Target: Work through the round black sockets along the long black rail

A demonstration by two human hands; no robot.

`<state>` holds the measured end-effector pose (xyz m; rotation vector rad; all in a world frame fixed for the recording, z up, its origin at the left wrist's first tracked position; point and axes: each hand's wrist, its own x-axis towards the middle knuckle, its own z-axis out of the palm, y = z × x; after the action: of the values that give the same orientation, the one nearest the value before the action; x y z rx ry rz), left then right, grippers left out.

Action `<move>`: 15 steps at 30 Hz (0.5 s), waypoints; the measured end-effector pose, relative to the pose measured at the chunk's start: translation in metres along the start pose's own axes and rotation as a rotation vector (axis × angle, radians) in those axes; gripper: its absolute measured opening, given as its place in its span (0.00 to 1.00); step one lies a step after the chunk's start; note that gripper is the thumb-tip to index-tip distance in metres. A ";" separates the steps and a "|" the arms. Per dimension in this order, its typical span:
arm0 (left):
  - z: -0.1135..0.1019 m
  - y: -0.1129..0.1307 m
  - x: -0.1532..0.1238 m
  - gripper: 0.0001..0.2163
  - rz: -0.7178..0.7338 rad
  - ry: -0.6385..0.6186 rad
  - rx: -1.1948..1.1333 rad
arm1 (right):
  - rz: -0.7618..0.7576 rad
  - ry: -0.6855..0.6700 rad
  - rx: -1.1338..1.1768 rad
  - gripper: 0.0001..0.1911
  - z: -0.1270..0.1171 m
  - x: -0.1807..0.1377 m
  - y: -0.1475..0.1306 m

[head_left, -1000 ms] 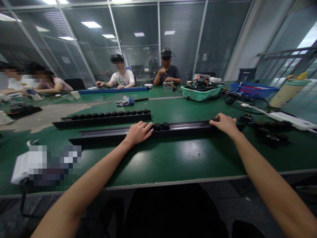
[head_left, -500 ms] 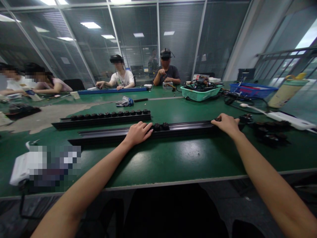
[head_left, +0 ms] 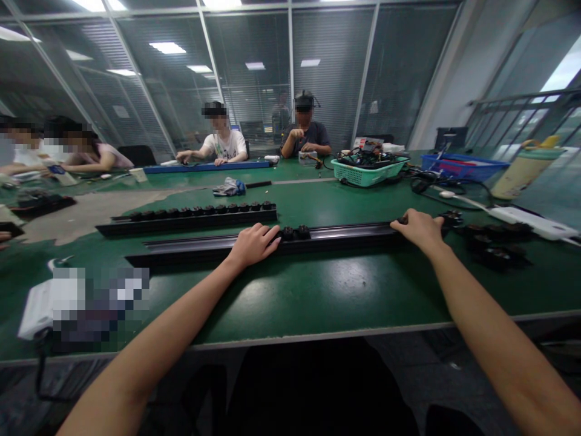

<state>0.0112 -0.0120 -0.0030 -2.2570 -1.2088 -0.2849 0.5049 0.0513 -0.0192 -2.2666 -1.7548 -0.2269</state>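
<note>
A long black rail (head_left: 345, 234) lies across the green table (head_left: 318, 290) in front of me. My left hand (head_left: 252, 244) rests on it near the middle, fingers stretched flat, fingertips touching two small black socket modules (head_left: 295, 232) seated in the rail. My right hand (head_left: 420, 229) lies over the rail's right end, fingers curled on it, close to a loose black module (head_left: 452, 217). A second black rail (head_left: 186, 218), filled with several modules, lies just behind.
Loose black modules (head_left: 494, 245) are piled at the right beside a white power strip (head_left: 531, 220). A green basket (head_left: 368, 168) of cables, a blue tray (head_left: 463, 165) and a bottle (head_left: 521, 169) stand behind. Several people sit at the far side.
My right hand has slid a little to the right along the rail, toward the loose module. My left hand has stayed put.
</note>
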 end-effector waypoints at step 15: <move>0.001 -0.001 0.000 0.22 -0.006 0.016 -0.037 | 0.086 -0.053 0.099 0.23 -0.001 0.004 0.010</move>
<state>0.0106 -0.0110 -0.0037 -2.2791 -1.2120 -0.3295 0.5162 0.0525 -0.0178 -2.2904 -1.6501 -0.0623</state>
